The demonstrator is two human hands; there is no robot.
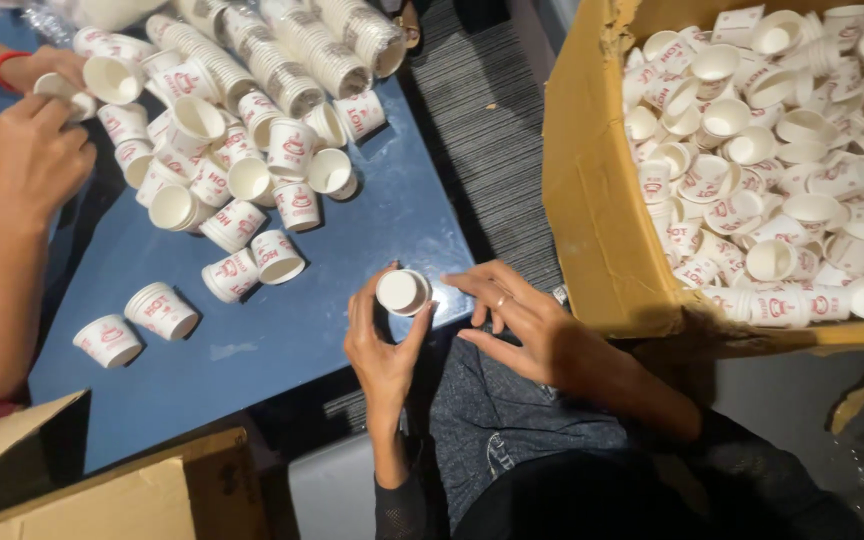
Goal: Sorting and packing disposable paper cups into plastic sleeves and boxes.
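My left hand grips a small white paper cup by its rim, bottom facing up, over the near edge of the blue table. Just right of the cup hovers my right hand, fingers spread, a ring on one finger, holding nothing. A heap of loose white cups with red print lies on the table to the left, and stacked cup columns lie behind it.
A large cardboard box full of the same cups stands at the right. Another person's hands work with cups at the far left. A cardboard flap sits at the lower left. Grey carpet runs between table and box.
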